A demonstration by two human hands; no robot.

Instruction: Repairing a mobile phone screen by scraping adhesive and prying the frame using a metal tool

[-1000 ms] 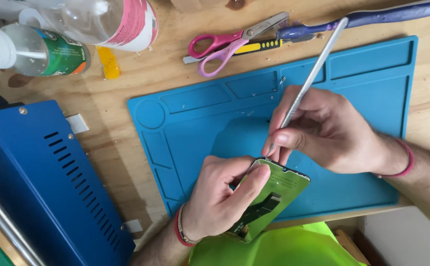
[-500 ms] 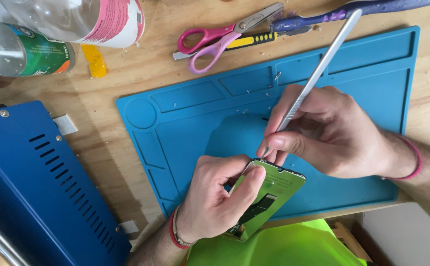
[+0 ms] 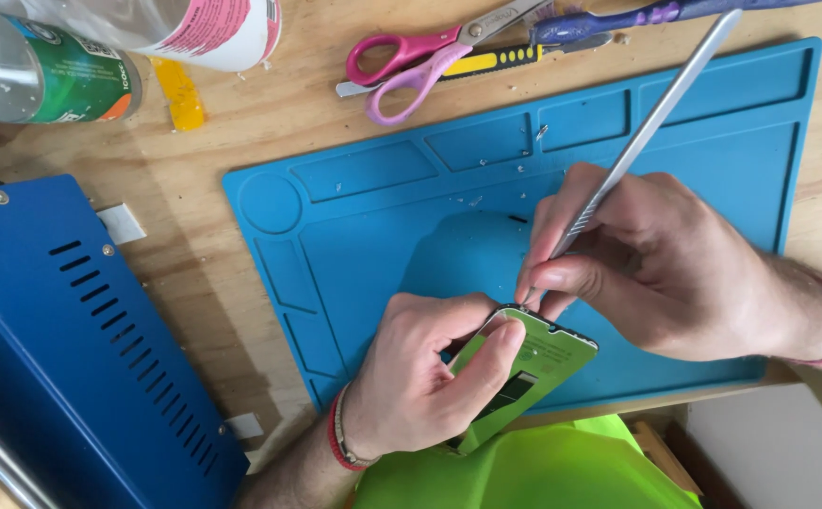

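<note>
My left hand (image 3: 425, 372) grips a thin green phone panel (image 3: 534, 368) by its upper left edge, tilted over the near edge of a blue silicone work mat (image 3: 373, 226). My right hand (image 3: 656, 259) holds a long slim metal spudger (image 3: 651, 118) like a pen. Its tip touches the panel's top edge, right by my left thumb. A red band circles my left wrist, a pink one my right.
A blue metal case (image 3: 62, 349) with vent slots lies at the left. Pink scissors (image 3: 420, 57), a yellow utility knife (image 3: 505, 61) and a purple toothbrush (image 3: 637, 17) lie beyond the mat. Two clear bottles (image 3: 72, 57) lie top left. Bright green fabric (image 3: 524, 471) sits below.
The view has shifted slightly, so everything sits further left and up. Both hands keep their hold; the spudger tip stays at the panel's top edge.
</note>
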